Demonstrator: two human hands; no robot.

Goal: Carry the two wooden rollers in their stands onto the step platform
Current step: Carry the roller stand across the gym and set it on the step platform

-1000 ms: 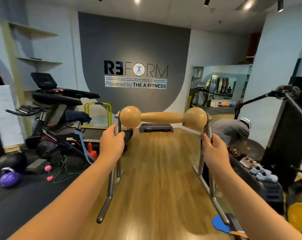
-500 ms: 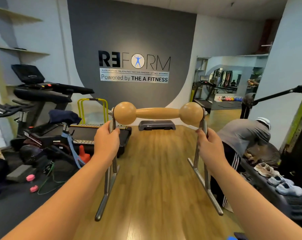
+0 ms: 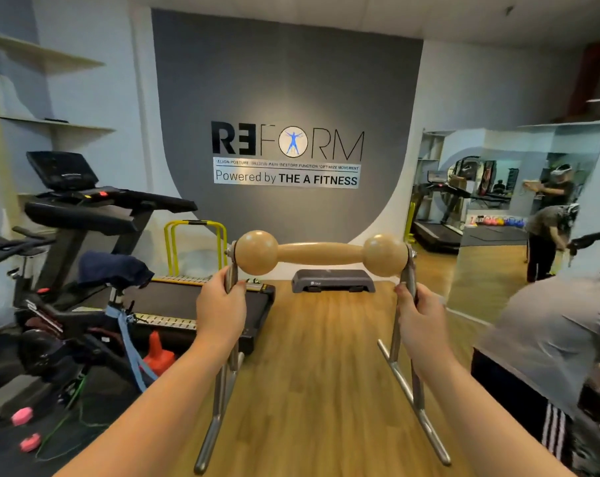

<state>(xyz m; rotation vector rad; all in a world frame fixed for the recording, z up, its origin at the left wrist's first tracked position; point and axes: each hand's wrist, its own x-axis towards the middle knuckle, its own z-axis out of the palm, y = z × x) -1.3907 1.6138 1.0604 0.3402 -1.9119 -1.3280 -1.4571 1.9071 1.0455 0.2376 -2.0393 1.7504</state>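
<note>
Both fists clenched on stand uprights, left hand (image 3: 219, 313) and right hand (image 3: 420, 323) just under wooden roller (image 3: 321, 253) held aloft, step platform (image 3: 333, 280) far ahead on floor; best kept level, stand (image 3: 407, 380) feet clear of treadmill (image 3: 188, 301) at left

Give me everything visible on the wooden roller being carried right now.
The wooden roller is pale, smooth wood: a thick bar swelling into a ball at each end. It lies level, held off the floor in a metal stand. The left hand and right hand grip the stand's uprights, not the wood.
</note>
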